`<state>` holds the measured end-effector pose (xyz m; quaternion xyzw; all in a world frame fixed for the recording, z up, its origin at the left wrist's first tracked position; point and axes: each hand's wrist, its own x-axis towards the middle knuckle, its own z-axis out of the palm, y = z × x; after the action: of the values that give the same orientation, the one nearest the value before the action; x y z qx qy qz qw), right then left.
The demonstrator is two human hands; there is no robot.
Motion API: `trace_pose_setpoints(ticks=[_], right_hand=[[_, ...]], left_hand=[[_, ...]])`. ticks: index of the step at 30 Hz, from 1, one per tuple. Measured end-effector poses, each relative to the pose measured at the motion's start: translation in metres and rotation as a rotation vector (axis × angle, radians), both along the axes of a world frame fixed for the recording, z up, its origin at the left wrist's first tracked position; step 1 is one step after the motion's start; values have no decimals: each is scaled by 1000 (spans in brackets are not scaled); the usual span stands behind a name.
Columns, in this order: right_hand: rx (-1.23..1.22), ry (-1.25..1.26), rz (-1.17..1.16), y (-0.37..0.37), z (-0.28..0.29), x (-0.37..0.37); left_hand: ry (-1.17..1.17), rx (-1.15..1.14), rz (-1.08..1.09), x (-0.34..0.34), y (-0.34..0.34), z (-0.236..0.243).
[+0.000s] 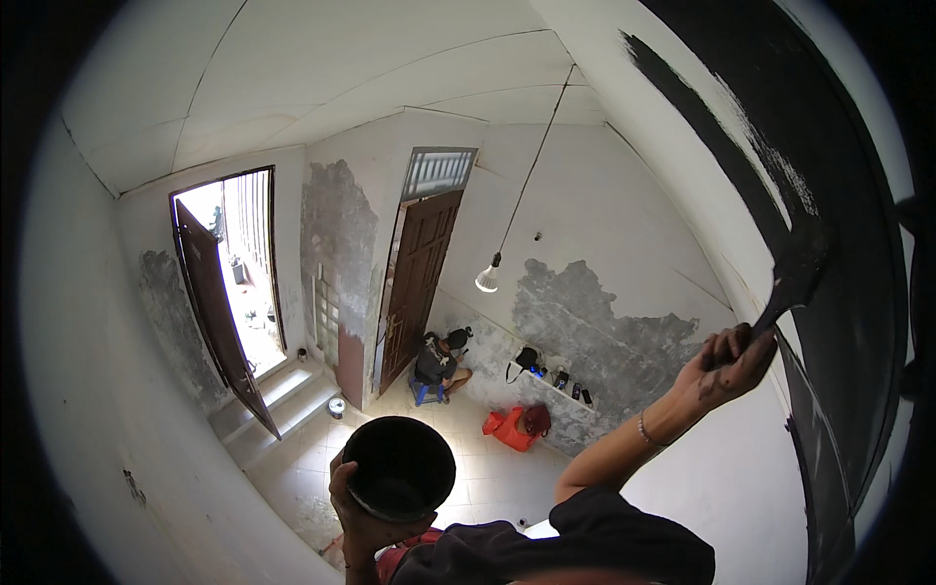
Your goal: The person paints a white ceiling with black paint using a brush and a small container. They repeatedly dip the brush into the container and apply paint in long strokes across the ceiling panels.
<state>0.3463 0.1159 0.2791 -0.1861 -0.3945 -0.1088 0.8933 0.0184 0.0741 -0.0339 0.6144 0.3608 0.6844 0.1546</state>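
My right hand [729, 369] grips the handle of a wide paintbrush [799, 268], raised high on the right side. The bristles meet a dark painted band [846, 175] on the wall, where ragged black strokes [697, 112] run over white. Paint smudges mark the fingers. Lower and nearer, my left hand [359, 517] is wrapped round the side of a round black bucket [429, 444]. Its opening faces up toward me; the inside is dark, so the paint level cannot be told.
A light bulb [487, 280] hangs on a long cord ahead. Far below, one person [434, 361] sits on a blue stool; another person [514, 427] in red is near a wall shelf [561, 382]. An open door [224, 312] and steps [283, 385] are at left.
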Motion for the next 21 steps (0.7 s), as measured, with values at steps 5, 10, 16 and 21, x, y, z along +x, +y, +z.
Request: trace_pose_setpoints(ticks=[5,10,16,21], right_hand=[[-171,-239,68,16,21,-7],[-59,-2,-228,-2,30,15],[79,61,-794,15,-39,10],[264,12,-1158,92,1,3]], left_hand=[[77,-41,17,-6,-5,1],[48,-70,-71,-4,-1,-2],[66,-94,-54,-4,0,-5],[63,-140,-52,-4,-4,-6]])
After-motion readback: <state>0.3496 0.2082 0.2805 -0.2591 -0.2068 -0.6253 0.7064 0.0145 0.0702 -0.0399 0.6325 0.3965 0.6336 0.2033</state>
